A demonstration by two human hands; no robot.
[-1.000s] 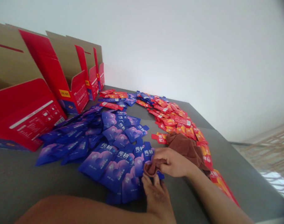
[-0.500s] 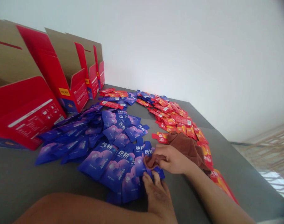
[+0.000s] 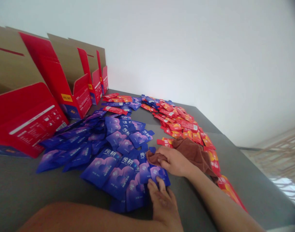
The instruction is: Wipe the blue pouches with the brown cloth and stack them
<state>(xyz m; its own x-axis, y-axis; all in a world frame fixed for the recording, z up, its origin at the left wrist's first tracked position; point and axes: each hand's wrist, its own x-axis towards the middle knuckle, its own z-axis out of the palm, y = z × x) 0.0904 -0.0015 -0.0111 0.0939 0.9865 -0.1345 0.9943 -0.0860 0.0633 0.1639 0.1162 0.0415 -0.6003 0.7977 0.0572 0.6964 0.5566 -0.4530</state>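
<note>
My right hand (image 3: 173, 161) is closed on a bunched corner of a brown cloth (image 3: 192, 153), pressing it to the upper part of a blue-purple pouch (image 3: 159, 174). The rest of the cloth trails back over red pouches. At the lower edge of that same pouch rest the fingertips of my left hand (image 3: 163, 203), with the fingers stretched and apart. The pouch lies flat among overlapping blue pouches (image 3: 120, 174) spread to the left, their white lettering facing up.
Red-and-orange pouches (image 3: 183, 122) form a curved row on the right. Tall red cartons (image 3: 41, 120) with raised brown flaps stand along the left of the grey table (image 3: 14, 190). A mix of red and blue pouches (image 3: 118, 100) lies at the back, near a white wall (image 3: 186, 48).
My right hand has slid the cloth corner up and slightly left across the pouch, uncovering its middle. My left hand has stayed at the lower edge.
</note>
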